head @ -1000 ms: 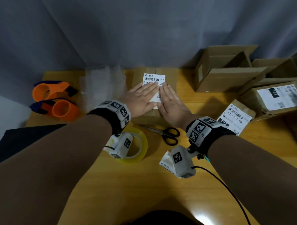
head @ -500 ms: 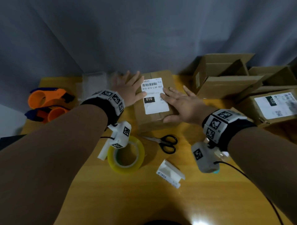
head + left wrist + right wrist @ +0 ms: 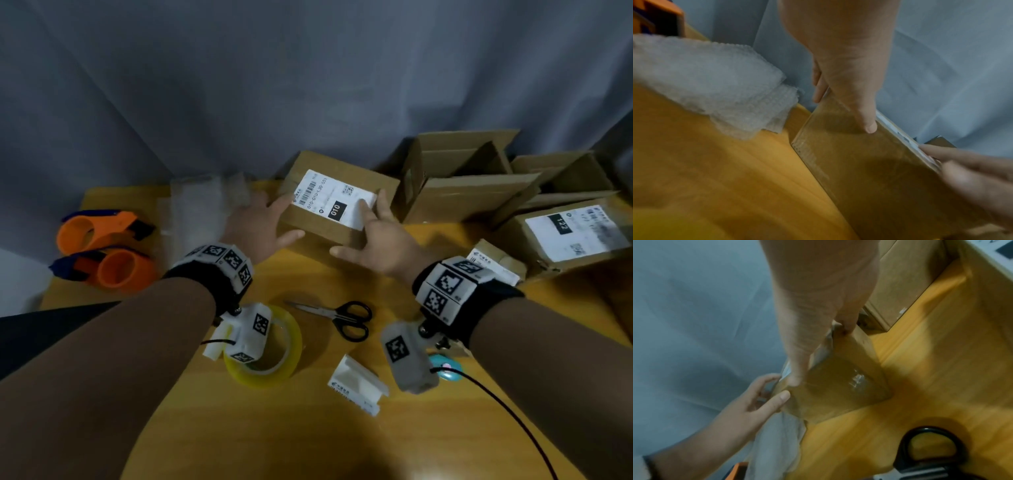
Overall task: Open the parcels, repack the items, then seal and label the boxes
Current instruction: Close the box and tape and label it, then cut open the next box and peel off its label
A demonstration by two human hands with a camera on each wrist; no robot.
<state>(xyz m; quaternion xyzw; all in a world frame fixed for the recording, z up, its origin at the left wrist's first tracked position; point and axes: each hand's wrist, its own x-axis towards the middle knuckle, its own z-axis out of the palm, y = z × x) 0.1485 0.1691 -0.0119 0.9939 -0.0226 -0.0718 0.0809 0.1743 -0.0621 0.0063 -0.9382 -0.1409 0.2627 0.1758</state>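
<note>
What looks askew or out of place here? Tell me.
The labelled box sits tilted, held between the left hand and right hand. Its label runs diagonally. A crumpled label backing lies loose on the table.

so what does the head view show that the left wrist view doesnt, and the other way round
Only the head view shows the label face with its 010 mark, the scissors, the yellow tape roll, the two orange tape dispensers and the open boxes at the back.

Only the left wrist view shows the plain brown side of the labelled box up close, with the left thumb lying on it.

Both show the left hand and right hand holding that box at opposite ends, the bubble wrap beside it, and the wooden table.
</note>
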